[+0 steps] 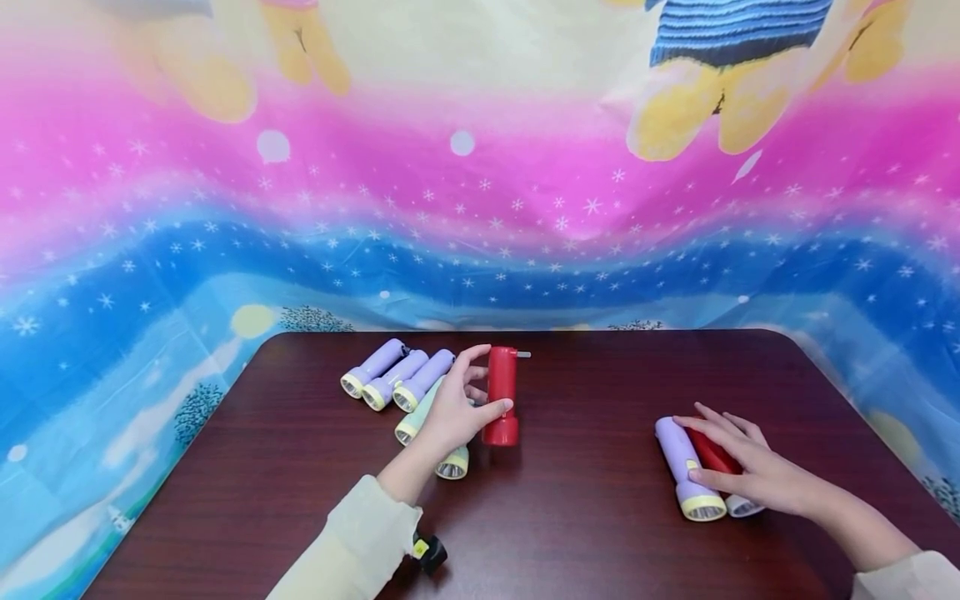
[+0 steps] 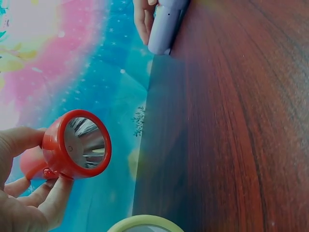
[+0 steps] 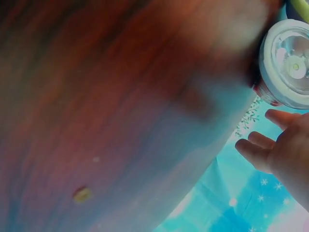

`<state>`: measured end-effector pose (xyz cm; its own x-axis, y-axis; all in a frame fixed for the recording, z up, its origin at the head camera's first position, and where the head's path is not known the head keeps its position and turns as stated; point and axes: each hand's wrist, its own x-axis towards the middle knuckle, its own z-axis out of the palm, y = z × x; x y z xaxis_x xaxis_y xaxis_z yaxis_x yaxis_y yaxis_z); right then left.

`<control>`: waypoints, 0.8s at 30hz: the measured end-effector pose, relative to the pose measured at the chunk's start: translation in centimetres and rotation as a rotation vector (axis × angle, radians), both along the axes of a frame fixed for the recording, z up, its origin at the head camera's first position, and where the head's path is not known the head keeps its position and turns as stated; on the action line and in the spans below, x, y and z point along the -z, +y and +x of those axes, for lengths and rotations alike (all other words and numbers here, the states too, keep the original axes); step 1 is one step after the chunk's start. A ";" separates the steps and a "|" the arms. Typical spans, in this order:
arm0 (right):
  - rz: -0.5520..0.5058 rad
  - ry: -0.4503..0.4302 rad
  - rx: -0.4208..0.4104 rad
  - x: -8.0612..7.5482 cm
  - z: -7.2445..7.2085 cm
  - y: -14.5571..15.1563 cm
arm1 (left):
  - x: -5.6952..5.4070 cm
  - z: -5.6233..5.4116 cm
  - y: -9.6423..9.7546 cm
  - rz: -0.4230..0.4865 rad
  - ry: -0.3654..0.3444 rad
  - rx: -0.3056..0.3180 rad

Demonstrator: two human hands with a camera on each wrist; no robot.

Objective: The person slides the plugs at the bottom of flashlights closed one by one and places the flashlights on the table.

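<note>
A red flashlight (image 1: 502, 375) is hanging just above the table (image 1: 585, 517), lamp end down, right of a group of other flashlights. The left hand (image 1: 447, 421) is holding it, thumb and fingers clamped around its body from the side. A small grey prong (image 1: 524, 355) is jutting from its upper end. In the left wrist view its silvery reflector (image 2: 86, 141) is facing the camera.

Behind and beside this hand, a green flashlight (image 1: 414, 423) is lying partly hidden, and a yellow-rimmed lamp end (image 1: 452, 464) is showing below the wrist, its body covered. Farther left, three purple flashlights (image 1: 378, 362) are lying side by side at a slant.

Well apart, toward the table's right side, the right hand (image 1: 765, 475) is resting over a lone purple flashlight (image 1: 678, 454) and a white-rimmed red flashlight (image 1: 712, 451) just beside it; its fingers are spreading apart, the thumb touching the purple one.

Pale sleeves (image 1: 360, 533) are covering both forearms, and a snowflake-patterned cloth (image 1: 480, 208) is hanging behind the table.
</note>
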<state>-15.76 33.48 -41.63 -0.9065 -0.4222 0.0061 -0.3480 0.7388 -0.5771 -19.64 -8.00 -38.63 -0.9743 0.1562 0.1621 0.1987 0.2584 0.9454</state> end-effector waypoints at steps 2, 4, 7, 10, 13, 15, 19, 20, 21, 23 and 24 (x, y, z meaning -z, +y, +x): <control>-0.008 0.018 0.004 -0.1 0.0 0.0 | -0.1 0.2 0.1 -0.003 0.012 0.000; -0.020 0.040 0.008 -0.2 -0.1 0.0 | -0.3 0.4 0.1 -0.009 0.025 0.005; -0.051 0.092 0.009 -0.5 -0.3 0.0 | -0.3 0.5 0.2 -0.008 0.036 0.006; -0.091 0.154 -0.006 -0.9 -0.6 -0.2 | -0.4 0.7 0.3 -0.004 0.040 0.005; -0.127 0.201 -0.022 -1.2 -0.8 -0.6 | -0.6 1.0 0.4 -0.002 0.039 0.007; -0.138 0.217 -0.023 -1.5 -0.9 -1.0 | -0.8 1.2 0.5 -0.003 0.041 0.011; -0.152 0.244 -0.019 -2.4 -1.2 -2.0 | -1.0 1.4 0.8 0.001 0.043 0.011; -0.156 0.247 -0.019 -2.6 -1.2 -2.3 | -1.1 1.4 0.9 0.002 0.044 0.011; -0.162 0.245 -0.019 -2.9 -1.3 -2.5 | -1.2 1.5 0.9 0.005 0.044 0.011; -0.166 0.237 -0.019 -3.3 -1.4 -3.1 | -1.3 1.7 1.0 0.008 0.044 0.014; -0.166 0.230 -0.018 -3.5 -1.4 -3.4 | -1.4 1.7 1.1 0.009 0.045 0.016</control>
